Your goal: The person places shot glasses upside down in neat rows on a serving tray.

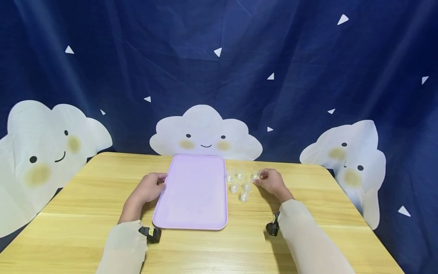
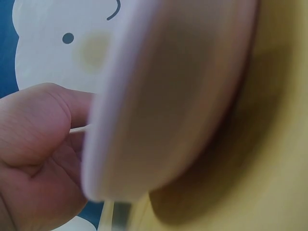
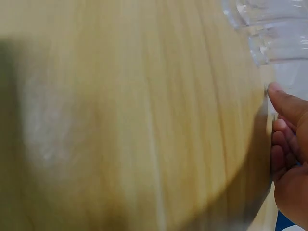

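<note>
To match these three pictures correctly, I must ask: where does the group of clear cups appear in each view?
Head: the clear cups are just right of centre, beside the right edge of the lilac tray.
Left wrist: not in it.
Right wrist: clear cups in the top right corner, cut by the picture's edge.
Shared landmark: the wooden table, in all three.

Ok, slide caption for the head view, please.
Left hand at the edge of a lilac tray, right hand at one of several clear cups, on a wooden table.
</note>
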A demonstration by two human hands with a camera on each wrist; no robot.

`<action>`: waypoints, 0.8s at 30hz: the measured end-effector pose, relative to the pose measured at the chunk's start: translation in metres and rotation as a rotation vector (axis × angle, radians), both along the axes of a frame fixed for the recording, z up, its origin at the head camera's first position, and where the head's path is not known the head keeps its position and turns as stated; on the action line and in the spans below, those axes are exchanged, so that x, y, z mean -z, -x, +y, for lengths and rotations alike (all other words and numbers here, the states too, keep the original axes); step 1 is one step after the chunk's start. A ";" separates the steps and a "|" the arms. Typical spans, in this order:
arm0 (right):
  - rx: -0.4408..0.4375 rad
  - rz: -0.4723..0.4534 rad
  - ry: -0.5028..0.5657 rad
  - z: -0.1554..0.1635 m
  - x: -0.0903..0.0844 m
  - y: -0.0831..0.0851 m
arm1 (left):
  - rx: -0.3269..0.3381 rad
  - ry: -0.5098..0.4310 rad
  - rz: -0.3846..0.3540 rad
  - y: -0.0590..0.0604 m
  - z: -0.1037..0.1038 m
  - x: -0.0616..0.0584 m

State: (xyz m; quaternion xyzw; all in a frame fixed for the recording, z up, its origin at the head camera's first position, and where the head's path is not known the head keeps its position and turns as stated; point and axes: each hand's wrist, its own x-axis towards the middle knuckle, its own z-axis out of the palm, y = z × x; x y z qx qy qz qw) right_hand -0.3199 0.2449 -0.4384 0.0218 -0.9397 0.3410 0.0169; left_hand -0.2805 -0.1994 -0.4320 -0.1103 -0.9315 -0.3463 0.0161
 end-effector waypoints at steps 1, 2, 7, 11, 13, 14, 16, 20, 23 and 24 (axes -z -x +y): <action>0.001 -0.003 -0.002 0.000 0.001 0.000 | -0.003 0.002 -0.003 0.000 0.000 0.000; 0.004 -0.006 -0.001 0.000 0.002 0.000 | -0.005 0.004 -0.004 0.000 0.001 0.000; 0.012 0.002 -0.007 -0.002 0.004 0.001 | -0.006 0.012 -0.006 0.002 0.001 0.002; 0.018 0.013 -0.024 -0.003 0.006 0.002 | -0.003 0.013 -0.011 0.002 0.001 0.002; 0.023 0.012 -0.029 -0.004 0.006 0.003 | -0.003 0.010 -0.017 0.002 0.001 0.002; 0.025 0.011 -0.029 -0.004 0.006 0.003 | -0.004 0.010 -0.019 0.002 0.000 0.001; 0.022 0.016 -0.033 -0.004 0.006 0.003 | -0.008 0.010 -0.024 0.002 0.001 0.001; 0.015 0.025 -0.032 -0.004 0.007 0.003 | -0.012 0.009 -0.031 0.001 0.002 0.000; 0.013 0.028 -0.026 -0.004 0.006 0.002 | -0.009 0.013 -0.029 0.000 0.002 0.000; 0.011 0.030 -0.027 -0.004 0.006 0.002 | -0.008 0.013 -0.028 0.000 0.002 0.000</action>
